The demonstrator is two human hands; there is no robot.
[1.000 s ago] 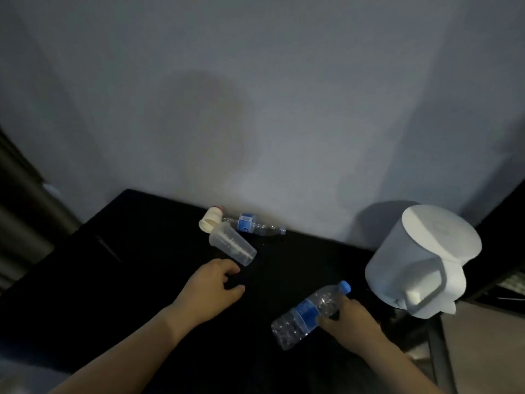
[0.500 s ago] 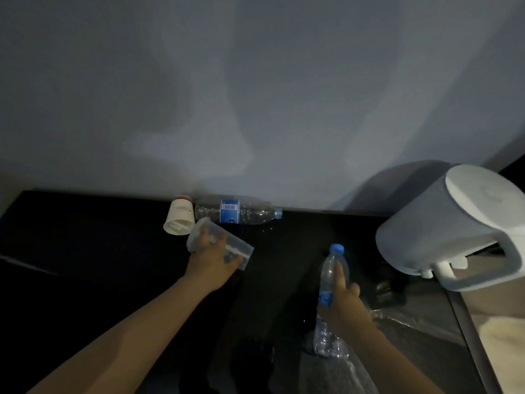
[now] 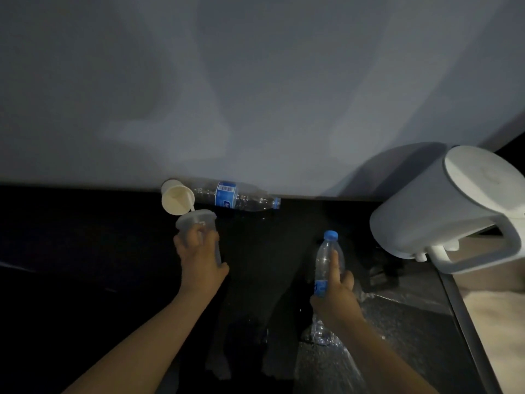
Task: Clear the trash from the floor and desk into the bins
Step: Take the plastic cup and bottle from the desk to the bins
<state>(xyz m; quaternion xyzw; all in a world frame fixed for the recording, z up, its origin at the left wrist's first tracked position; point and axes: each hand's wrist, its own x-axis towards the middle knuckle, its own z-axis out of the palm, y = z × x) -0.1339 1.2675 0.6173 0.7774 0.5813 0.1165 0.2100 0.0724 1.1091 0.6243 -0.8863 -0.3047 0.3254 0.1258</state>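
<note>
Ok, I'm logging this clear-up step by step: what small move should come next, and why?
Probably lift both away towards a bin, none in view. The left hand grips the plastic cup, the right hand grips a bottle, so neither can take the paper cup or second bottle lying by the wall.

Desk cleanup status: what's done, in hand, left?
Done: nothing visibly binned; no bin in view. In hand: left hand grips the clear cup, right hand grips a bottle. Left: paper cup and second bottle lie on the desk by the wall.
</note>
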